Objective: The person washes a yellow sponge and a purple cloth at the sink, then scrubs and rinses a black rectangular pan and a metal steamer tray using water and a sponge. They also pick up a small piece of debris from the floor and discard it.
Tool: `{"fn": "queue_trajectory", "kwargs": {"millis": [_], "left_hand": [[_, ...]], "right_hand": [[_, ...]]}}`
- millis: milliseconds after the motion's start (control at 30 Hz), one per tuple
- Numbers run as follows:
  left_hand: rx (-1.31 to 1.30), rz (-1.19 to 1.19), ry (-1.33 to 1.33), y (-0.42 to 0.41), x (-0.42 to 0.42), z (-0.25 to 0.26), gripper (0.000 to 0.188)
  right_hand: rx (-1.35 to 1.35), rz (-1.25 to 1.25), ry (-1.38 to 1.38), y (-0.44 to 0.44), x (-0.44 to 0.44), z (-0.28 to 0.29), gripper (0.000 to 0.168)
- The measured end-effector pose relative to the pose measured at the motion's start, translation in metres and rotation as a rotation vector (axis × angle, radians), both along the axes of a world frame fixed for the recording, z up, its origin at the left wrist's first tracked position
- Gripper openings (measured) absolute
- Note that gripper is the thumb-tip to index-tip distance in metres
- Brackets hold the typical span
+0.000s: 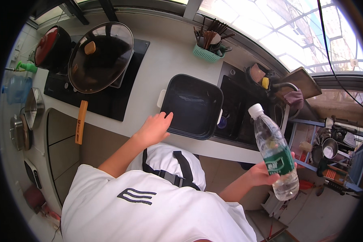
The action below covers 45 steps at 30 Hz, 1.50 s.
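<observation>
My left hand (153, 128) is at the near left corner of a dark square pan (193, 106) with white side handles, its fingers over the rim. The pan rests on the white countertop (145, 87), its right side by the sink edge. Inside, the bottom shows a shiny streak; I cannot tell whether that is liquid or a reflection. Off to the right, my right hand (261, 174) grips a clear plastic bottle (273, 148) with a green label and a white cap. Clear liquid shows in the bottle, which is tilted with its cap end away from me.
A lidded wok (101, 60) and a red-lidded pot (53, 50) stand on the black cooktop (115, 99); the wok's wooden handle (81, 121) juts past the counter edge. Behind the pan stands a green utensil basket (208, 53). The dark sink (233, 99) and a utensil rack (329, 148) lie to the right.
</observation>
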<state>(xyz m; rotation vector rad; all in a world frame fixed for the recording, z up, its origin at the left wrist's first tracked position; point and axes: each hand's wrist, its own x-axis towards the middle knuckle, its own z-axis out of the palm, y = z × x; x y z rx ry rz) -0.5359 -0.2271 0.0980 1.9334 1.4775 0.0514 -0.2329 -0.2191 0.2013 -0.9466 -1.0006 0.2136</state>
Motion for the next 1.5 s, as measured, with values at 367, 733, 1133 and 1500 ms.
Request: {"fn": "queue_trajectory", "kwargs": {"millis": [367, 733, 1133, 1500], "left_hand": [[0.157, 0.162, 0.277, 0.010, -0.050, -0.037, 0.054], [-0.084, 0.167, 0.290, -0.003, -0.065, -0.083, 0.035], [-0.033, 0.142, 0.298, 0.004, -0.063, -0.078, 0.034], [-0.060, 0.101, 0.300, 0.007, -0.050, -0.071, 0.041]], "right_hand": [[-0.135, 0.144, -0.303, 0.011, -0.011, -0.001, 0.075], [-0.282, 0.128, -0.355, 0.017, -0.016, -0.012, 0.072], [-0.229, 0.063, -0.288, 0.024, -0.008, 0.000, 0.075], [-0.278, 0.104, -0.346, 0.019, -0.008, -0.016, 0.072]]}}
